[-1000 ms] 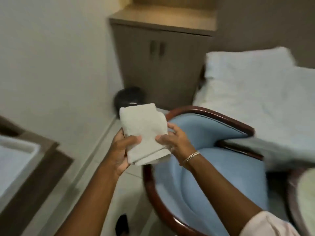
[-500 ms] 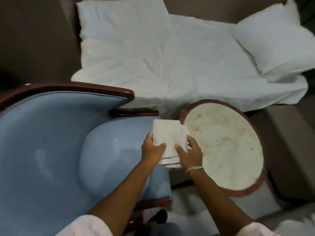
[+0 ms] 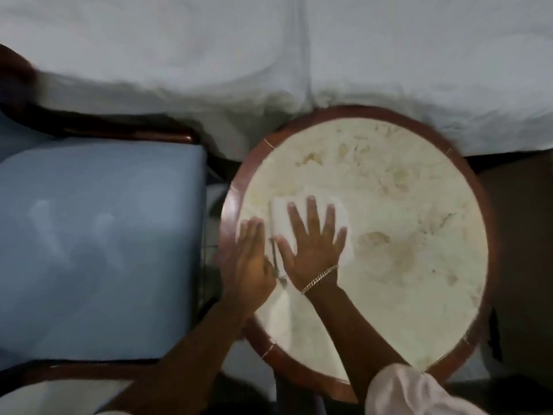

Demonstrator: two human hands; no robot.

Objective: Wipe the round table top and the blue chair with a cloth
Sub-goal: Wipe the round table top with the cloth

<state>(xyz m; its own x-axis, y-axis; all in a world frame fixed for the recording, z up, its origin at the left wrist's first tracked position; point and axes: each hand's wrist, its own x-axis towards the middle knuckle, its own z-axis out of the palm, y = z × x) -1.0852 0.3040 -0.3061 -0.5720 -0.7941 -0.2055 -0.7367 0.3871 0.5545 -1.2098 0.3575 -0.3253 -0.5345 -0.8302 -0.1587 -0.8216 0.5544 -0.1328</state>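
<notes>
A round table top [image 3: 404, 235] of pale stained stone with a reddish wooden rim fills the right half of the head view. The folded white cloth [image 3: 341, 217] lies flat on its left part. My right hand [image 3: 312, 247] presses flat on the cloth with fingers spread; a chain bracelet is on the wrist. My left hand [image 3: 248, 259] rests flat on the table's left edge, just beside the cloth, fingers together. The blue chair [image 3: 98, 250] with its dark wooden frame stands to the left of the table.
A bed with white sheets [image 3: 269, 55] runs along the far side, touching the table's rim. A narrow gap of floor [image 3: 214, 205] separates chair and table. Dark floor lies to the right of the table.
The view swung from the chair to over the table. The cloth went from being held in both hands in the air to lying on the table under my right palm; my left hand let go.
</notes>
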